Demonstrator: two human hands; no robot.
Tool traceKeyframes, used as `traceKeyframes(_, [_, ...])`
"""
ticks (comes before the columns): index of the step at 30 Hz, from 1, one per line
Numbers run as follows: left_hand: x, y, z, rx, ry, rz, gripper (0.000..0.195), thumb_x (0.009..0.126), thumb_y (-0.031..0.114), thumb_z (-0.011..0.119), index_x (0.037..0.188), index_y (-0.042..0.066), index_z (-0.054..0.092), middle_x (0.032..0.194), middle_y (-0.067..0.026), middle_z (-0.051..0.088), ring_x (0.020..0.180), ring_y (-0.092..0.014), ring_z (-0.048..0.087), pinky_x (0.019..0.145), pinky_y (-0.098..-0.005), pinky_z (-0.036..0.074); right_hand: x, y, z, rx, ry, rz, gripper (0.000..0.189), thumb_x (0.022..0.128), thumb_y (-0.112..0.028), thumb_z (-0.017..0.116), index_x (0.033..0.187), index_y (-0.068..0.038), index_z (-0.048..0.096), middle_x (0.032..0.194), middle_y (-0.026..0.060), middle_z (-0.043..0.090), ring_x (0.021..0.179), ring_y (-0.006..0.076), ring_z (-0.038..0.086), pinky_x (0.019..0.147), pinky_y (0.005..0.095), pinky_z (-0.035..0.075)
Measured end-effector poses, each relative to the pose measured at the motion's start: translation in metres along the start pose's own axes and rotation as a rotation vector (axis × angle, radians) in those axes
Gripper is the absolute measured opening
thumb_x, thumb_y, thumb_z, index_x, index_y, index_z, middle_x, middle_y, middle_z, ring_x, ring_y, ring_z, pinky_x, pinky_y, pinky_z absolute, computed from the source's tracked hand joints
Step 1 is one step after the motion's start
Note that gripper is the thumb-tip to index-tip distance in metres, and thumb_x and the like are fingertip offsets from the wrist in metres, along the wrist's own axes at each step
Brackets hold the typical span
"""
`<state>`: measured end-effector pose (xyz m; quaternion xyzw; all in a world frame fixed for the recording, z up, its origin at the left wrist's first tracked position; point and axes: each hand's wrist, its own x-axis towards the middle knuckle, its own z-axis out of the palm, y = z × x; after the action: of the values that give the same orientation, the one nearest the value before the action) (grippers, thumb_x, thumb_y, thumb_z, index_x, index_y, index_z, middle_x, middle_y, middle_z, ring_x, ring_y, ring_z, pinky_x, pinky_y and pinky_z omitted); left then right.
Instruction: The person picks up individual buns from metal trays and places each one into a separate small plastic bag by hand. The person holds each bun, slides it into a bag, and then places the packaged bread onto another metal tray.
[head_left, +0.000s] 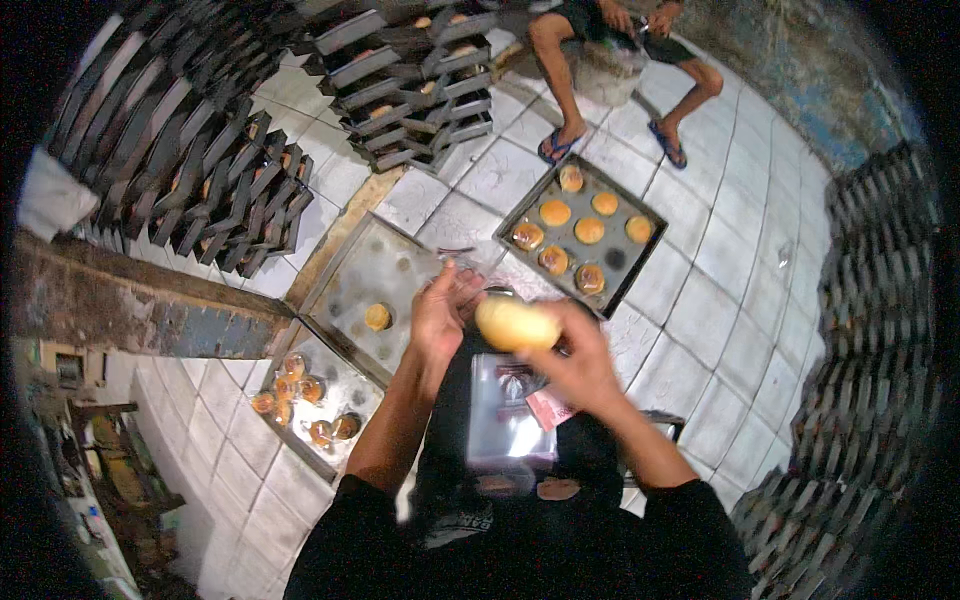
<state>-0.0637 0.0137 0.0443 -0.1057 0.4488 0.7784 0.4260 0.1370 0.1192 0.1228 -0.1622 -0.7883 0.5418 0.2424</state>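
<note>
My right hand (581, 345) is closed on a round golden bread bun (517, 322), blurred by motion. Close to its left, my left hand (444, 311) holds a clear plastic bag (463, 259) that reaches beyond the fingertips. A stack of clear plastic bags (499, 420) lies on my lap, with a pink printed paper (549, 407) beside it under my right wrist. Ahead to the right, a metal baking tray (641, 281) holds several buns, some in clear wrapping. Left of my hands, one bun (377, 316) sits on another tray (345, 274).
A third tray (300, 454) at the lower left holds several wrapped buns (283, 388). Stacked trays stand at the upper left (217, 180), top centre (412, 90) and along the right (862, 337). Another person (562, 97) in flip-flops sits beyond the right tray on the tiled floor.
</note>
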Motion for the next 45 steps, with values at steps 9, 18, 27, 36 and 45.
traceKeyframes(9, [-0.106, -0.002, 0.043, -0.088, -0.219, -0.102, 0.036, 0.099, 0.041, 0.051, 0.113, 0.010, 0.063, 0.111, -0.0063, 0.069, 0.099, -0.020, 0.068, 0.088, -0.0388, 0.055, -0.028, -0.042, 0.028, -0.672, 0.153, -0.448, 0.053, 0.073, -0.006, 0.069, 0.124, -0.007, 0.061, 0.123, 0.0153, 0.063, 0.121, 0.0323, 0.058, 0.107, 0.0511, 0.038])
traceKeyframes(18, [-0.152, -0.016, 0.049, -0.011, -0.131, 0.195, 0.035, 0.100, 0.038, 0.056, 0.123, 0.012, 0.055, 0.117, -0.0031, 0.063, 0.110, -0.018, 0.060, 0.097, -0.0364, 0.047, -0.012, -0.029, 0.061, -0.736, -0.030, -0.408, 0.052, 0.086, -0.005, 0.057, 0.137, -0.002, 0.049, 0.138, 0.0198, 0.054, 0.135, 0.0365, 0.045, 0.115, 0.0568, 0.027])
traceKeyframes(27, [-0.070, -0.008, 0.033, -0.357, -0.225, 0.186, 0.051, 0.103, 0.052, 0.040, 0.126, 0.008, 0.054, 0.122, -0.0113, 0.062, 0.111, -0.029, 0.061, 0.097, -0.0442, 0.051, 0.022, -0.045, 0.035, -0.421, -0.258, -0.450, 0.029, 0.084, -0.004, 0.066, 0.112, -0.001, 0.061, 0.109, 0.0172, 0.064, 0.105, 0.0375, 0.061, 0.092, 0.0445, 0.048])
traceKeyframes(36, [-0.054, 0.013, 0.001, -0.334, -0.283, 0.107, 0.068, 0.100, 0.064, 0.034, 0.131, 0.006, 0.053, 0.126, -0.0143, 0.062, 0.114, -0.031, 0.062, 0.098, -0.0520, 0.052, -0.024, -0.068, 0.039, 0.532, -0.878, 0.100, 0.022, 0.090, -0.009, 0.070, 0.082, -0.003, 0.051, 0.087, 0.0091, 0.060, 0.080, 0.0199, 0.059, 0.070, 0.0332, 0.047])
traceKeyframes(45, [-0.083, -0.004, -0.034, 0.051, -0.320, 0.118, 0.054, 0.103, 0.047, 0.044, 0.127, 0.001, 0.058, 0.125, -0.0107, 0.065, 0.116, -0.023, 0.061, 0.100, -0.0372, 0.047, -0.012, -0.034, 0.040, -0.383, -0.075, -0.309, 0.021, 0.088, -0.013, 0.069, 0.105, -0.001, 0.066, 0.101, 0.0168, 0.064, 0.092, 0.0339, 0.064, 0.081, 0.0380, 0.052])
